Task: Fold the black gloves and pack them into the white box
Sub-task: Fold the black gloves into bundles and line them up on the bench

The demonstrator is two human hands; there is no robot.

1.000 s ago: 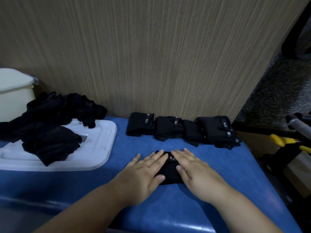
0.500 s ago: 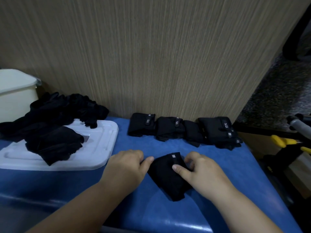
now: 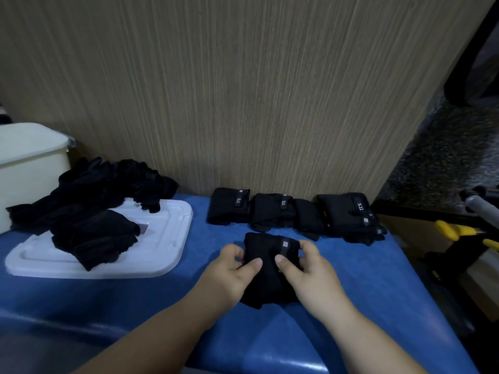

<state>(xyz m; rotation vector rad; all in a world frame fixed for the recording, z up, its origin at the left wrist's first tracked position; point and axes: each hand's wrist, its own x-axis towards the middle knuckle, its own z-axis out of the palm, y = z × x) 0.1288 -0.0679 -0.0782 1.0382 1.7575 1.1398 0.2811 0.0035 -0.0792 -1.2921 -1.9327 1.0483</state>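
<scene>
A: Where is the glove right now?

B: The folded black glove (image 3: pixel 270 255) lies on the blue tabletop (image 3: pixel 364 292), just in front of the row of folded gloves (image 3: pixel 291 214) along the wall panel (image 3: pixel 270 103). Both hands have it. The left hand (image 3: pixel 229 273) pinches its left edge, thumb on top and fingers curled at the side. The right hand (image 3: pixel 310 276) pinches the right edge the same way.

A: So what could spoil it?

B: The fold, I'd say. It's soft fabric held only at the edges. If either pinch loosens during a lift, the near flap could drop open and it would need refolding.

A: And the neighbours?

B: The row sits close behind. Pushing this one back too hard could knock those bundles askew.

A: The box?

B: The white box (image 3: pixel 29 168) stands well apart at the far left, beyond the white lid (image 3: pixel 162 255) heaped with unfolded gloves (image 3: pixel 91 209). A low carry across could snag that pile and drag pieces off.
</scene>
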